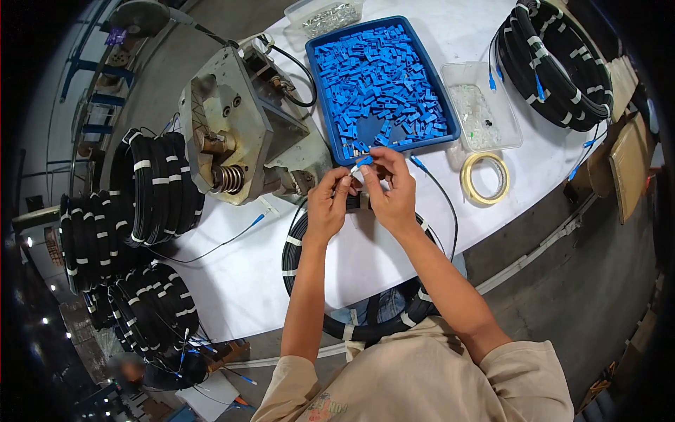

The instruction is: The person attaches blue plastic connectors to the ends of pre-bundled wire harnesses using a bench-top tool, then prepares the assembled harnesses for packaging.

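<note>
My two hands meet just in front of the blue tray (450, 112) of small blue connector housings (373, 70). With my right hand (394, 193) I pinch a blue connector housing (365, 161) between thumb and fingers. Close against it, my left hand (329, 207) is closed at the whitish end of the connector; fingers partly hide what it grips, which looks like a cable end. Below both hands lies a black cable coil (292, 243) bound with white tape. Another cable end with a blue connector (418, 162) rests right of my right hand.
A metal press-like machine (246, 126) stands to the left. Taped black cable coils (165, 186) are stacked at far left, and more coils (555, 70) sit at upper right. A clear plastic box (481, 105) and a roll of tape (485, 178) are right of the tray.
</note>
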`<state>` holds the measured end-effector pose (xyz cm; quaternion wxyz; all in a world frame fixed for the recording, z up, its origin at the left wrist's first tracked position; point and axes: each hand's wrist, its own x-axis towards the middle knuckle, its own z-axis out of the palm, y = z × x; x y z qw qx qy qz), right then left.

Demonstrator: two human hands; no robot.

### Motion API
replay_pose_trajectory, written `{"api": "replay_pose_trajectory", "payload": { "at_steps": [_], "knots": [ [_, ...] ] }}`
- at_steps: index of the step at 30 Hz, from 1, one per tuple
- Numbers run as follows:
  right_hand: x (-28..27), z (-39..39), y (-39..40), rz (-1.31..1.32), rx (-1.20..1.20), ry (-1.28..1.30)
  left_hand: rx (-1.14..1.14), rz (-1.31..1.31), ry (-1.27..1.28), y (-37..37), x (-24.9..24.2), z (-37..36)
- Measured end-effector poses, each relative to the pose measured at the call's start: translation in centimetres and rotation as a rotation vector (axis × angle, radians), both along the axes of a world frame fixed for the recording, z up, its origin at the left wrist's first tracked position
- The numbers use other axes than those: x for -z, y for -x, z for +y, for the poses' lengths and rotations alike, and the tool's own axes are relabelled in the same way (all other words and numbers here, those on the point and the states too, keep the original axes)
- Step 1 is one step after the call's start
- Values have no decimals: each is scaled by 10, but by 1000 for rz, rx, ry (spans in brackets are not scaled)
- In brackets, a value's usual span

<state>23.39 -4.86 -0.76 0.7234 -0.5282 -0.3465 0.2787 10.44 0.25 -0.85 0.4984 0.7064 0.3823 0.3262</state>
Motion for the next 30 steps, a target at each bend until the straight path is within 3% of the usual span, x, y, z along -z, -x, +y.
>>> {"api": "replay_pose_trajectory", "payload": {
  "at_steps": [18, 21, 26, 30],
  "knots": [
    [2, -1, -2, -94, -92, 79, -47, 39, -50, -1, -1, -1],
    [-1, -3, -2, -115, -104, 73, -34, 12, -49, 2, 5, 1],
    [-2, -5, -5, -201, -160, 19, 35, -245, 64, 14, 13, 4],
    [-8, -6, -6, -211, -194, -63, 41, -267, 73, 18, 15, 5]
  ]
}}
